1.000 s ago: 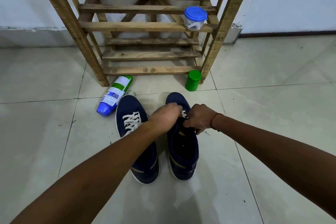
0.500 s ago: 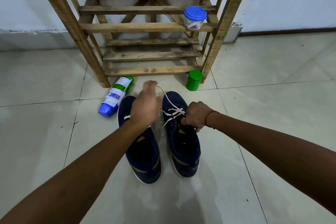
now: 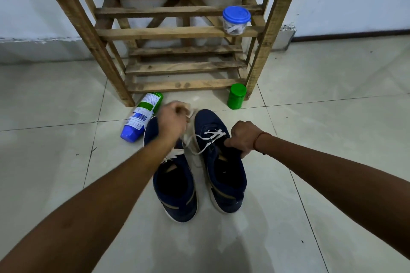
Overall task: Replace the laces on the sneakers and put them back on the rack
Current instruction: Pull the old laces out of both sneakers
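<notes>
Two navy sneakers stand side by side on the floor tiles, toes toward the wooden rack [image 3: 177,33]. The right sneaker [image 3: 224,175] has a loose white lace [image 3: 210,137] crossing its upper eyelets. My right hand [image 3: 243,137] grips that sneaker's right collar edge. My left hand [image 3: 174,121], blurred, is raised over the toe of the left sneaker [image 3: 177,188] and pinches the white lace, which runs from it down to the right sneaker. Part of the left sneaker's own white lacing shows under my forearm.
A blue-capped bottle [image 3: 142,117] lies on the floor left of the sneakers. A green jar [image 3: 237,96] stands by the rack's right leg. A clear tub with a blue lid [image 3: 236,20] sits on a rack slat. A white wall runs behind.
My left hand has left the right sneaker's tongue and pulled the white lace up and to the left, out of the eyelets. My right hand has stayed holding the sneaker.
</notes>
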